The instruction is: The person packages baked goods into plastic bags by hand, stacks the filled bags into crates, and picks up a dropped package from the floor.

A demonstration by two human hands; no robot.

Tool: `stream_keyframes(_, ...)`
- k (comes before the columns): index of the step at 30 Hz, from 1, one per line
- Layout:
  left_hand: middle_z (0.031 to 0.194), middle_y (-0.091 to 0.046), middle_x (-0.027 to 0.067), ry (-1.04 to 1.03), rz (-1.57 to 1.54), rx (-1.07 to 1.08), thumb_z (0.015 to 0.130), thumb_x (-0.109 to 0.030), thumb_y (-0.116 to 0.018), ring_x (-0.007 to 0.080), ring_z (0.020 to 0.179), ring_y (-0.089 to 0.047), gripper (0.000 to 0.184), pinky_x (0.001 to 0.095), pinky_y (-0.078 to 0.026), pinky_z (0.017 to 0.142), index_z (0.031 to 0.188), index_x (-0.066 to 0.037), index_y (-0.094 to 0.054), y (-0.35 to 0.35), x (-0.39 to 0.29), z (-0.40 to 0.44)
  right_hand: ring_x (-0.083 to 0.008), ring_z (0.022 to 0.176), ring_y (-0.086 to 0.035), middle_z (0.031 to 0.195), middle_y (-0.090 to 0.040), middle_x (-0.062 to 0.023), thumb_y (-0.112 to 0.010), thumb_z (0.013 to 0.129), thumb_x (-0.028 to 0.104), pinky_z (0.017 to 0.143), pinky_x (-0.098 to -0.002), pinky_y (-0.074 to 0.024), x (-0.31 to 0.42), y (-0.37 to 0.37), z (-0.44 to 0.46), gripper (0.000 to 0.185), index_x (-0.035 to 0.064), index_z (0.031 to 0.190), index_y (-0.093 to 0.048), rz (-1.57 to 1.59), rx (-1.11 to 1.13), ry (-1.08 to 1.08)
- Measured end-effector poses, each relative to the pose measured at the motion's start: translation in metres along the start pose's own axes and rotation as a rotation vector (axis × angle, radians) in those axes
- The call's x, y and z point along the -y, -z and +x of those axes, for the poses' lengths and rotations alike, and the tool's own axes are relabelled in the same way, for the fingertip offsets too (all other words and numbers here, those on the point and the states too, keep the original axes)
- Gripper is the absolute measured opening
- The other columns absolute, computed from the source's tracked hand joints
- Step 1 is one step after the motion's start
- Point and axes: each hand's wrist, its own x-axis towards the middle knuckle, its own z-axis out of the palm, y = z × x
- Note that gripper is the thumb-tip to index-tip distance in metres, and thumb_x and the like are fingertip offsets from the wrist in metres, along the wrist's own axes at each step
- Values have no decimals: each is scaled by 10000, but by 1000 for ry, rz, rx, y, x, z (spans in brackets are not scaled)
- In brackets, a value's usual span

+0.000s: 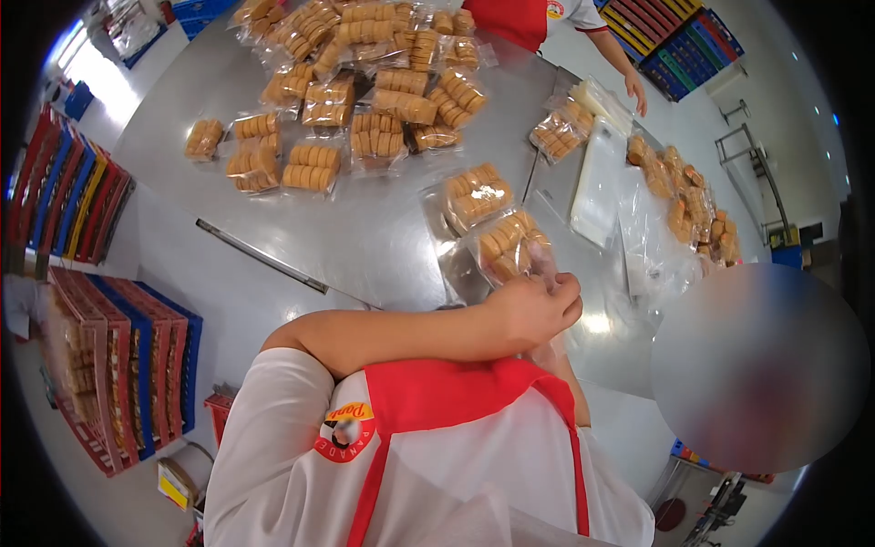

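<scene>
My left hand [536, 312] is closed, with thumb and fingers pinched around the gathered top of a clear bag of biscuits [511, 242]. The round, golden biscuits stand in rows inside the plastic. Just beyond lies another bag of biscuits [477, 193], touching or nearly touching the first. My right hand [549, 353] is mostly hidden beneath my left hand and wrist, so its fingers cannot be made out. Both bags are on the steel table [383, 239], close to its near side.
Many packed biscuit bags [374, 87] are heaped at the far left. To the right are a white tray [597, 187], loose plastic bags [656, 232] and more biscuits [693, 205]. Stacked crates [128, 356] stand at left. Across the table is a co-worker's hand [634, 87].
</scene>
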Motion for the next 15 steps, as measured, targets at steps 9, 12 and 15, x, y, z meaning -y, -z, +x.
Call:
stream_keyframes(9, 1030, -541, 117, -112, -168, -20, 713, -147, -671, 226, 682, -639, 389, 342, -541, 555, 1084, -71, -582, -6, 12, -10, -348, 1300, -479, 1374, -516, -205, -668, 812, 113, 1105, -470, -383, -48, -24, 72, 631, -10, 1391, -449, -552, 45, 106)
stream_keyframes(12, 1047, -538, 126, -15, -292, -96, 702, -121, -674, 241, 733, -640, 394, 353, -546, 602, 1083, -69, -587, -13, 11, -29, -356, 1308, -472, 1379, -513, -211, -660, 816, 112, 1113, -479, -376, -37, -24, 77, 624, -13, 1390, -449, -902, 10, 424)
stream_keyframes(15, 1084, -517, 147, 196, -440, -247, 727, -67, -667, 287, 799, -629, 373, 372, -535, 635, 1092, -59, -592, -41, 9, -43, -364, 1316, -465, 1383, -510, -217, -651, 820, 111, 1120, -487, -369, -28, -27, 87, 618, -16, 1390, -450, -1222, 85, 750)
